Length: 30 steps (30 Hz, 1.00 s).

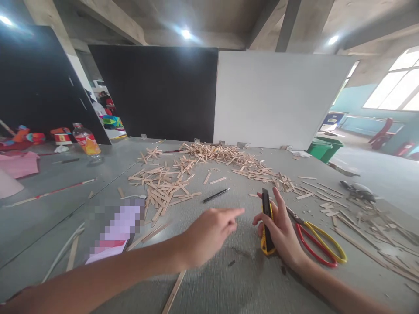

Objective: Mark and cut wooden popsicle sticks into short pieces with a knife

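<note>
left hand (209, 233): free, index extended rightward, others curled | right hand (282, 229): gripping utility knife (266, 203) upright

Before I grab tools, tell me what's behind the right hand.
Behind the right hand, wooden craft sticks and red-and-yellow-handled scissors show; the scissors' blade tips are covered.

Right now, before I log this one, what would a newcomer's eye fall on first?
Probably the yellow-and-black cutter, held upright in the right hand. Beyond the hands, pale wooden sticks lie in heaps across the table; red-and-yellow-handled scissors lie just right of that hand.
</note>
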Each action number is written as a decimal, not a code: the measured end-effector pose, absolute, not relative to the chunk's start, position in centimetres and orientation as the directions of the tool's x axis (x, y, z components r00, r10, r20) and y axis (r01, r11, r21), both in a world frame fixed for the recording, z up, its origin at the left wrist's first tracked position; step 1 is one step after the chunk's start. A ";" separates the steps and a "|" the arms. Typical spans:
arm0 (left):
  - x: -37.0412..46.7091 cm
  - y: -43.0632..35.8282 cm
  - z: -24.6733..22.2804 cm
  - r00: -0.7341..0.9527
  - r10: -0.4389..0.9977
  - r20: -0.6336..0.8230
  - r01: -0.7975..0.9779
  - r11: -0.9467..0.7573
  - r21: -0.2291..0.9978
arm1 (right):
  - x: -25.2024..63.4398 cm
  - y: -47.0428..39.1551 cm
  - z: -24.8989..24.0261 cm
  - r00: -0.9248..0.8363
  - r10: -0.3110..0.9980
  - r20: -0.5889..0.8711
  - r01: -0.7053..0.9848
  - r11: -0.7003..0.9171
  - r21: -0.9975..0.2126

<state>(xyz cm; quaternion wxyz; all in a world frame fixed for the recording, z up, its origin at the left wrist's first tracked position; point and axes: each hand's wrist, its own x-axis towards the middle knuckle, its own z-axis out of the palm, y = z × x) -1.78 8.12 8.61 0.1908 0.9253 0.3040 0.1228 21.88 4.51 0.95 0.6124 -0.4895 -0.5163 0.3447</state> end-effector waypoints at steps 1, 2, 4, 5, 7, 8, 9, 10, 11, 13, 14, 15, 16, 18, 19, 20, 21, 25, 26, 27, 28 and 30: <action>-1.5 8.4 8.7 0.740 0.655 0.151 0.519 -0.700 0.490 | 21.8 4.5 1.1 0.238 0.921 0.307 0.125 0.284 -0.951; -1.2 8.7 8.7 0.703 0.689 0.173 0.514 -0.662 0.546 | 21.8 4.5 1.2 0.243 0.917 0.315 0.175 0.278 -0.944; -0.8 9.3 8.1 0.663 0.728 0.171 0.495 -0.599 0.630 | 21.8 4.3 1.4 0.247 0.907 0.341 0.334 0.251 -0.908; -0.8 9.7 7.6 0.659 0.736 0.156 0.486 -0.574 0.659 | 21.9 4.1 1.4 0.239 0.899 0.368 0.430 0.242 -0.870; -0.9 10.3 6.6 0.668 0.737 0.105 0.483 -0.536 0.692 | 22.0 3.8 1.4 0.189 0.871 0.453 0.587 0.269 -0.763; -1.0 10.5 6.1 0.677 0.732 0.074 0.491 -0.525 0.695 | 22.1 3.7 1.4 0.146 0.854 0.499 0.639 0.304 -0.707; -1.1 10.7 5.7 0.686 0.726 0.046 0.504 -0.520 0.689 | 22.2 3.6 1.3 0.101 0.837 0.538 0.672 0.341 -0.657; -1.2 10.8 5.4 0.693 0.720 0.021 0.520 -0.520 0.678 | 22.2 3.5 1.2 0.062 0.825 0.562 0.695 0.369 -0.618; -1.3 10.8 5.3 0.699 0.715 0.000 0.536 -0.524 0.662 | 22.3 3.5 1.1 0.030 0.818 0.574 0.712 0.386 -0.587; -1.4 10.8 5.4 0.710 0.704 -0.037 0.565 -0.537 0.627 | 22.3 3.6 0.9 0.003 0.811 0.585 0.743 0.390 -0.544; -1.5 10.7 5.6 0.716 0.696 -0.057 0.576 -0.543 0.611 | 22.3 3.6 0.8 0.005 0.811 0.585 0.756 0.380 -0.532; -1.6 10.7 5.8 0.722 0.687 -0.080 0.588 -0.548 0.595 | 22.3 3.7 0.8 0.010 0.809 0.587 0.768 0.370 -0.523; -1.6 10.7 6.0 0.727 0.679 -0.103 0.599 -0.553 0.579 | 22.2 3.7 0.8 0.013 0.809 0.587 0.777 0.361 -0.515; -1.8 10.7 6.4 0.735 0.661 -0.151 0.618 -0.562 0.550 | 22.0 3.7 0.9 -0.002 0.808 0.589 0.790 0.362 -0.494; -1.8 10.8 6.6 0.738 0.652 -0.175 0.627 -0.565 0.537 | 21.8 3.6 1.1 -0.029 0.810 0.586 0.792 0.376 -0.481; -1.9 10.8 6.8 0.741 0.642 -0.198 0.633 -0.568 0.525 | 21.7 3.5 1.3 -0.067 0.815 0.575 0.791 0.394 -0.467; -2.0 10.9 7.0 0.744 0.630 -0.222 0.638 -0.571 0.517 | 21.6 3.4 1.7 -0.112 0.828 0.550 0.791 0.409 -0.456; -2.1 11.0 7.6 0.747 0.589 -0.308 0.655 -0.571 0.495 | 21.9 2.6 3.3 -0.260 0.864 0.432 0.806 0.440 -0.395; -2.1 11.0 7.7 0.744 0.584 -0.324 0.660 -0.569 0.490 | 22.1 2.3 3.7 -0.280 0.859 0.428 0.813 0.449 -0.371; -2.1 11.0 7.8 0.742 0.579 -0.338 0.665 -0.568 0.486 | 22.3 2.1 4.1 -0.294 0.854 0.430 0.819 0.457 -0.347; -2.1 11.0 7.9 0.739 0.575 -0.350 0.669 -0.566 0.482 | 22.5 1.9 4.4 -0.303 0.852 0.426 0.827 0.457 -0.327; -2.1 11.0 8.1 0.733 0.569 -0.373 0.677 -0.560 0.477 | 23.0 1.5 4.9 -0.308 0.871 0.382 0.850 0.433 -0.300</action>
